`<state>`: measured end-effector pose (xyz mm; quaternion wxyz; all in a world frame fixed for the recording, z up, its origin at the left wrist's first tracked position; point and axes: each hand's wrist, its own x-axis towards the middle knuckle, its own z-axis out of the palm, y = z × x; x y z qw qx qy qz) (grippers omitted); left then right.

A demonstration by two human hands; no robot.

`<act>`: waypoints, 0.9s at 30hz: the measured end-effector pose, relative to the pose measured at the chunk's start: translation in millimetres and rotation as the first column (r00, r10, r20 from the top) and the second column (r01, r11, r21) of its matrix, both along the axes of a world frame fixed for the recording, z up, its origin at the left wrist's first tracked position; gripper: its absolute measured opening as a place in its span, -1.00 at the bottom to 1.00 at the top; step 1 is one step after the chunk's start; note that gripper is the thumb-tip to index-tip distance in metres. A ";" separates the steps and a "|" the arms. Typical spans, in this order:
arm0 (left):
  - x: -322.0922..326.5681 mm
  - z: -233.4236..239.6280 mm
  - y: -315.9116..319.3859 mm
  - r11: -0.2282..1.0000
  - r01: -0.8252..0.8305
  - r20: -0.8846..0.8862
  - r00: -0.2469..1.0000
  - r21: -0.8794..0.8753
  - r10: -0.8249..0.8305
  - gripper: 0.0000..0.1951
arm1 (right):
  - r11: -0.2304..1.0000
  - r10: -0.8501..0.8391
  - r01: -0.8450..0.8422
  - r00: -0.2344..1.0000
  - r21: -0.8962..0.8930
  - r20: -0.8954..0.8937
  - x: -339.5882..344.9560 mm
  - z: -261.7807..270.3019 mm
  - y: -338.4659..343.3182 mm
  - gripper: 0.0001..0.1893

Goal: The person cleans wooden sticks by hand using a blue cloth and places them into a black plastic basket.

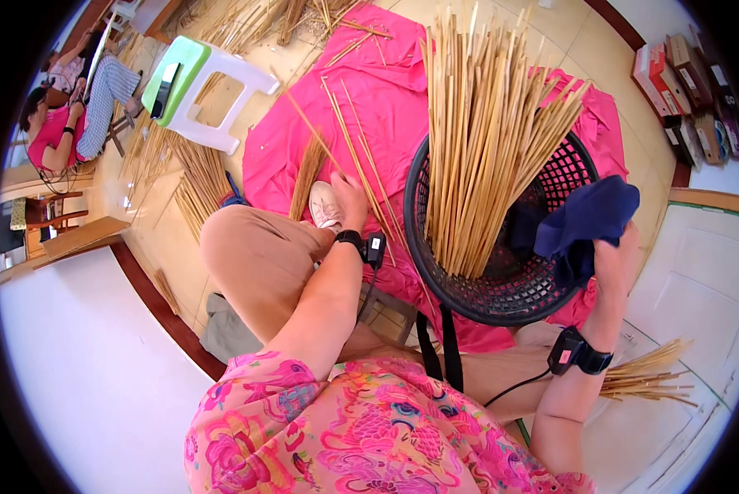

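My left hand [350,194], just above a light shoe [325,205], holds one thin straw stalk [311,129] that slants up and to the left. My right hand [616,253] grips a navy blue cloth [592,213] at the right rim of a black plastic mesh basket [499,312]. A thick bundle of dry straw-coloured stalks [487,154] stands in the basket, leaning against its far side. Several loose stalks [360,148] lie on a bright pink cloth [382,92] on the floor. Part of the basket's inside is hidden by the navy cloth.
At the upper left stands a green and white plastic stool [221,92] with a black phone-like object [166,89] on it. Stalk bundles [196,173] lie on the tiled floor. Two people sit at the far left. Boxes [662,80] are stacked at the right wall.
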<state>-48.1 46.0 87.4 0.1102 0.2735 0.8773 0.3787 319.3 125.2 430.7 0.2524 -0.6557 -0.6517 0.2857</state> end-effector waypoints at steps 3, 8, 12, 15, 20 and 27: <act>-8.4 69.3 47.6 0.934 0.162 -0.288 0.955 0.317 -0.068 -0.84 | 0.993 0.038 -0.018 0.985 0.119 -0.169 7.8 -14.5 1.3 -0.72; 21.6 202.6 99.7 0.746 0.493 -0.131 0.861 0.449 -0.491 -0.83 | 0.991 0.043 0.000 0.945 0.130 -0.324 7.6 -14.1 -0.3 -0.71; 88.8 279.4 86.6 0.583 0.570 0.495 0.321 0.579 -0.807 -0.83 | 0.993 0.029 0.037 0.833 0.108 -0.552 -6.5 -21.9 -1.9 -0.79; 123.5 293.3 59.1 0.458 0.670 0.631 -0.020 0.585 -0.776 -0.83 | 0.995 0.030 0.050 0.681 0.088 -0.731 -32.1 -18.5 -17.8 -0.82; 162.5 276.0 34.7 0.232 0.849 0.355 0.057 0.474 -0.933 -0.80 | 0.986 0.090 0.051 0.635 0.158 -0.767 -54.1 -45.3 -29.1 -0.82; 162.5 243.1 24.9 0.072 0.894 0.363 -0.105 0.442 -0.926 -0.79 | 0.935 -0.218 0.355 0.562 -0.005 -0.798 -7.0 -33.6 -2.0 -0.80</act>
